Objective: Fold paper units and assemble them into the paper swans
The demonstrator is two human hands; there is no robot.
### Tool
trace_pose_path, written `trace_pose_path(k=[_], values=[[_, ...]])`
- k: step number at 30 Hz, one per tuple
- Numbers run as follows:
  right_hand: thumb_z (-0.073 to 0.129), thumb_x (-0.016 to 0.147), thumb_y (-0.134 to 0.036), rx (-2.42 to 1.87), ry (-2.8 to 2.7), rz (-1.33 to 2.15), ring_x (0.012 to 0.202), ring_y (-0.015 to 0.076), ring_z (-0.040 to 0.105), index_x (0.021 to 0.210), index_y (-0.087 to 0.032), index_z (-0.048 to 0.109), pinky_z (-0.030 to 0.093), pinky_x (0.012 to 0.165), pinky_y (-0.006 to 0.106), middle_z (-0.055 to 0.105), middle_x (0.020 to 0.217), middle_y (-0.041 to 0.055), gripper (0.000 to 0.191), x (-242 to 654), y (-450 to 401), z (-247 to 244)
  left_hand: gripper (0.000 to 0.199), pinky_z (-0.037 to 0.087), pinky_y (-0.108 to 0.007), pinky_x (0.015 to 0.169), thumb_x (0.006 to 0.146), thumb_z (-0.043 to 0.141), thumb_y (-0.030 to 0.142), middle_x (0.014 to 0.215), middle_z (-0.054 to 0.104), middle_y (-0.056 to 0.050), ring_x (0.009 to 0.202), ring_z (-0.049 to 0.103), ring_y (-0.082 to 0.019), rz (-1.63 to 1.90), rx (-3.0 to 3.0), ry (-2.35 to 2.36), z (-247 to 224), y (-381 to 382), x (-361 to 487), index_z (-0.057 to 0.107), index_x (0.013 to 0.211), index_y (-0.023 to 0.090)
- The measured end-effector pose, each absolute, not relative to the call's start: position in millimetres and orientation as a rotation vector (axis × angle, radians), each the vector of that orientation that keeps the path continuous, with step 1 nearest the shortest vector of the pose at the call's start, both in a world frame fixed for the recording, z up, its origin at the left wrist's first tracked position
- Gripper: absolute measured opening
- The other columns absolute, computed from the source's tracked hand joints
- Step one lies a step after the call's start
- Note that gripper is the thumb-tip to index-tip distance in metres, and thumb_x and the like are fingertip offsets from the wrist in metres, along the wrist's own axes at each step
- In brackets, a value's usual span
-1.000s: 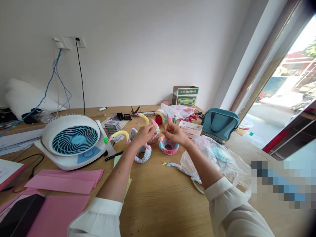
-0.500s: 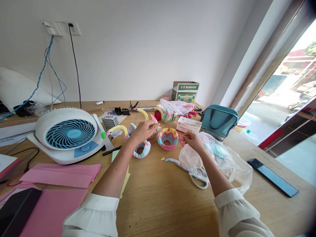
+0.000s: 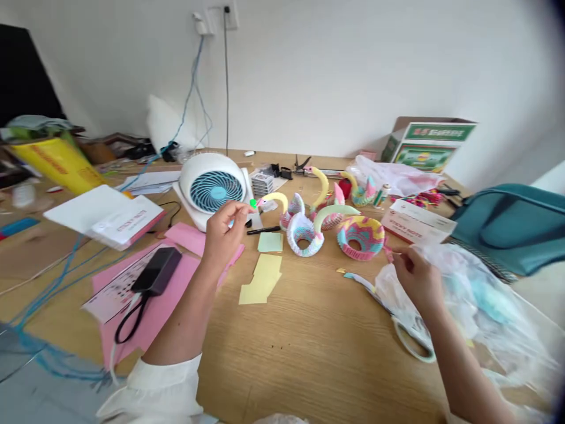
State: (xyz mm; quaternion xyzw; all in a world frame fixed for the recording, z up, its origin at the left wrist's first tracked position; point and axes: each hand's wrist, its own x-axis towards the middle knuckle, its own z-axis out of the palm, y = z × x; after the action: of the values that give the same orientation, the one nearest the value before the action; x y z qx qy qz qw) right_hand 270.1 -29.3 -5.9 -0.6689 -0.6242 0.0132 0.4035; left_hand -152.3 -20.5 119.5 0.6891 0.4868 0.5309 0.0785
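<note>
Right hand [image 3: 417, 281]: thumb and fingers pinched shut on a pink paper strip [image 3: 388, 253], its end just short of a striped, unnecked swan base [image 3: 361, 237]. Left hand [image 3: 223, 234]: fingers raised and nearly closed, tips just beside the green-tipped beak [image 3: 253, 204] of a yellow-necked paper swan [image 3: 278, 197]; whether they grip it cannot be told. Nearby on the wooden table [image 3: 318, 341]: a second swan [image 3: 304, 237] and two more behind it. Under the right hand: a plastic bag [image 3: 468, 300] over pale-handled scissors [image 3: 412, 344]. Beyond: sticky-note box [image 3: 417, 221], teal bag [image 3: 507, 218]. Left of the swans: pen [image 3: 263, 230], yellow notes [image 3: 262, 280], fan [image 3: 214, 191], pink sheets [image 3: 150, 294] beneath a black charger [image 3: 156, 271].
</note>
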Motion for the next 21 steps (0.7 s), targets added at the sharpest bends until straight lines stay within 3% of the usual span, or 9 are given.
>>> trace_pose_path(k=[12, 21], values=[[0.046, 0.097, -0.034, -1.274, -2.084, 0.531, 0.065, 0.0199, 0.063, 0.096, -0.025, 0.064, 0.05, 0.057, 0.031, 0.068, 0.083, 0.005, 0.02, 174, -95, -46, 0.028, 0.048, -0.027, 0.083, 0.087, 0.052, 0.041, 0.087, 0.071, -0.004, 0.085, 0.065, -0.018, 1.229, 1.659, 1.986, 43, -84, -277, 0.066, 0.085, 0.016], [0.043, 0.098, -0.029, -1.291, -2.157, 0.538, 0.077, 0.0237, 0.067, 0.096, -0.024, 0.062, 0.055, 0.07, 0.038, 0.068, 0.088, 0.007, 0.02, 161, -107, -60, 0.021, 0.048, -0.027, 0.078, 0.088, 0.052, 0.034, 0.09, 0.073, -0.003, 0.085, 0.066, -0.018, 1.022, 1.717, 1.801, -5, -83, -243, 0.066, 0.086, 0.018]])
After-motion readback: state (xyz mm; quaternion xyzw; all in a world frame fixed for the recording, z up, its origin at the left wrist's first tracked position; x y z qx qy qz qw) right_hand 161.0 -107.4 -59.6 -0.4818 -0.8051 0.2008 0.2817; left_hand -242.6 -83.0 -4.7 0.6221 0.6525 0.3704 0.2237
